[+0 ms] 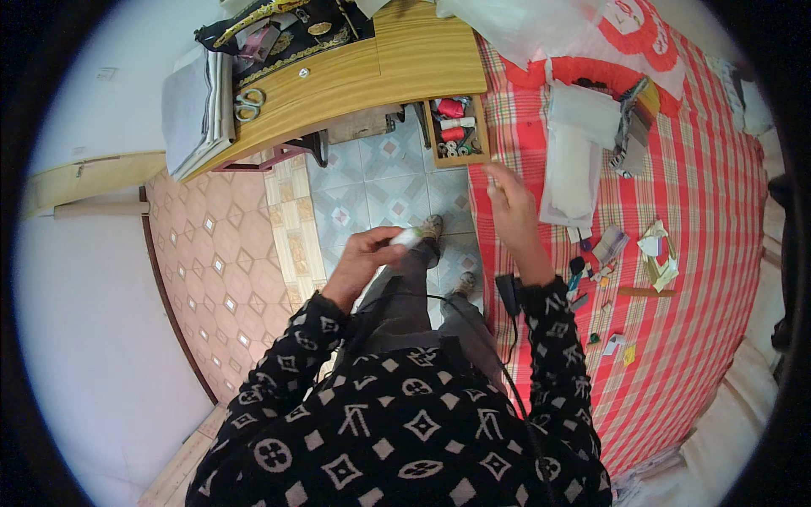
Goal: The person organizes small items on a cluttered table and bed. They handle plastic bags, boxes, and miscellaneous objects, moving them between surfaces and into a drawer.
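My left hand [367, 256] pinches a small white item with a green end [407, 237], blurred, possibly a thread spool, between thumb and fingers above my legs. My right hand [514, 209] is raised near the front corner of a small wooden drawer [461, 160]; its finger and thumb look apart, and no object shows in it. I cannot tell whether the fingertips touch the drawer. Inside the pulled-out drawer lie red thread spools [451, 108], a white spool [457, 123] and several metal bobbins [451, 149].
A wooden sewing machine table [431, 57] carries a black and gold sewing machine [304, 32], scissors [249, 104] and folded cloth [196, 108]. On the red checked bedcover [697, 253] are plastic packets [570, 171], a wooden stick [646, 292] and scraps. A black cable [514, 342] crosses my body.
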A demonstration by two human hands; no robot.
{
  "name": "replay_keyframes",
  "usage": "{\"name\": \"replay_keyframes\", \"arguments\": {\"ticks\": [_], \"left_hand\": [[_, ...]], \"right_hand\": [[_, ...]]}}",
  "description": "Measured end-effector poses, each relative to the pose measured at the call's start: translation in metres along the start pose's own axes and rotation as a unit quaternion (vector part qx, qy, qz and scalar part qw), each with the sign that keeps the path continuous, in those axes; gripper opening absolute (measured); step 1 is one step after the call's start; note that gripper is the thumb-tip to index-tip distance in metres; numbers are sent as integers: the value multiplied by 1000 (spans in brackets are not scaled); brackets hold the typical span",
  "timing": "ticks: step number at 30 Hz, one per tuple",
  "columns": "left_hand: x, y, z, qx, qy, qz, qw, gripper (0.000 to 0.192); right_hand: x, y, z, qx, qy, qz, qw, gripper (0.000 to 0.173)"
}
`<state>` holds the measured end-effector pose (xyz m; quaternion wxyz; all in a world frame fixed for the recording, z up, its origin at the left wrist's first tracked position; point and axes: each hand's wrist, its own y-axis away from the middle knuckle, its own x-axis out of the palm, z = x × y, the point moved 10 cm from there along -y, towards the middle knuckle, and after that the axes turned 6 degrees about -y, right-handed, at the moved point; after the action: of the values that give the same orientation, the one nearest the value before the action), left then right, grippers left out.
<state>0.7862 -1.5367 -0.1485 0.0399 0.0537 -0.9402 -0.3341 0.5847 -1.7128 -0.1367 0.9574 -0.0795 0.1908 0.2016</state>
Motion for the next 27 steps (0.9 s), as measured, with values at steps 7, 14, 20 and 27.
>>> {"name": "replay_keyframes", "arguments": {"ticks": [7, 14, 20, 27], "left_hand": [[-92, 0, 17, -46, 32, -125, 991, 30], [-110, 0, 31, -70, 52, -145, 986, 31], [-113, 2, 29, -73, 37, -148, 986, 32], [-114, 3, 24, -73, 27, -151, 986, 32]], "right_hand": [[72, -102, -34, -22, 211, 103, 972, 50], [112, -115, -40, -112, 352, 143, 918, 35], [114, -115, -53, -40, 341, 188, 920, 35], [124, -138, -64, -36, 396, 132, 908, 28]]}}
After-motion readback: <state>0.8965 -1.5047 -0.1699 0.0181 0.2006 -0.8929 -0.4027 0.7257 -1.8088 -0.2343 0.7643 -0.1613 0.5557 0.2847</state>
